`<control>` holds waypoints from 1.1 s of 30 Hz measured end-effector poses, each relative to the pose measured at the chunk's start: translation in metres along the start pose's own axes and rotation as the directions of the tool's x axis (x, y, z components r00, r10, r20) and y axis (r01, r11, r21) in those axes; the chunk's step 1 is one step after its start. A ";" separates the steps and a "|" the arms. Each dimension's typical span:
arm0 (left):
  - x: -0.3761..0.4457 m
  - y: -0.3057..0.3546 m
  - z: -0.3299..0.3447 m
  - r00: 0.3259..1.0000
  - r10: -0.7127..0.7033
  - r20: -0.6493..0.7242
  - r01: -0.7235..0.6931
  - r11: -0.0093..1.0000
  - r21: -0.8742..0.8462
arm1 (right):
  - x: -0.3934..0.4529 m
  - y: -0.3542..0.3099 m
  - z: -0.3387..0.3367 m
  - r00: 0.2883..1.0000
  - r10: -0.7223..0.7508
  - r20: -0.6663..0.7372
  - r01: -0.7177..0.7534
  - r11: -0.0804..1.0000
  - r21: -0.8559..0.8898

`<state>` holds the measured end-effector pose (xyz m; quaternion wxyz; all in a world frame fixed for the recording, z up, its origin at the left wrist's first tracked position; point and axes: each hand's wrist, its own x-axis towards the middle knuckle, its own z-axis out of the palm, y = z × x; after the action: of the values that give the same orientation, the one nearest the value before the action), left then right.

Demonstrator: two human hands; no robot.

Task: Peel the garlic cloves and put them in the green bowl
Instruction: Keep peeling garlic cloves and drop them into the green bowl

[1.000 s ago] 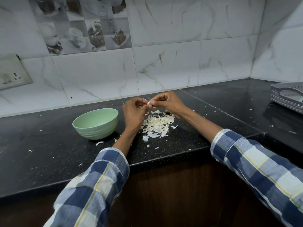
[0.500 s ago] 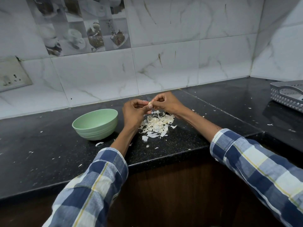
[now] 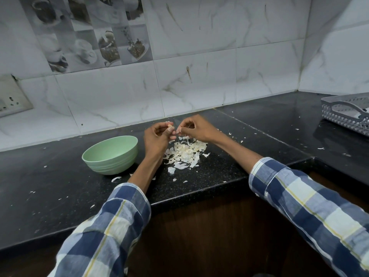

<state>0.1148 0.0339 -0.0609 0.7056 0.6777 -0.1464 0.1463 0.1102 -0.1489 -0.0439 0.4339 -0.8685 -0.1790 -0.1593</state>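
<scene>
One garlic clove (image 3: 170, 128) pinched at fingertips of left hand (image 3: 157, 138), held above desk (image 3: 60, 184), just beyond the skin pile (image 3: 184, 151). Clove small and mostly hidden by fingers; long axis and pointing direction cannot be told. Right hand (image 3: 196, 129) fingers curled, tips close beside the clove, thumb and forefinger nipped together; whether on a bit of skin or on the clove itself cannot be told. Both hands raised off desk, nearly touching each other.

One green bowl (image 3: 111, 154), upright, mouth up, on desk just left of left wrist; inside not visible from this angle. One pile of pale skins on desk below and between the hands, many loose flakes, too many to count; stray flakes scattered across desk either side. One grey perforated basket (image 3: 347, 114) at far right, well apart. Two checked sleeves (image 3: 311, 208), blue and white, pushed up the forearms. Marble-look tile wall (image 3: 199, 66) behind; one switch plate (image 3: 10, 96) at left edge.
</scene>
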 end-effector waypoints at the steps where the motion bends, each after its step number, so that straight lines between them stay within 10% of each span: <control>1: 0.000 -0.001 0.001 1.000 0.022 0.007 -0.023 0.999 0.027 | -0.001 -0.001 0.000 0.999 -0.030 -0.013 0.030 0.999 -0.017; 33: -0.006 0.000 0.009 0.994 0.044 0.100 -0.067 0.968 0.243 | 0.002 -0.004 0.003 0.979 -0.132 -0.154 0.154 0.978 0.138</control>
<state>0.1094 0.0251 -0.0630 0.6040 0.7618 -0.1790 0.1510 0.1106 -0.1433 -0.0419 0.4969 -0.8046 -0.2207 -0.2387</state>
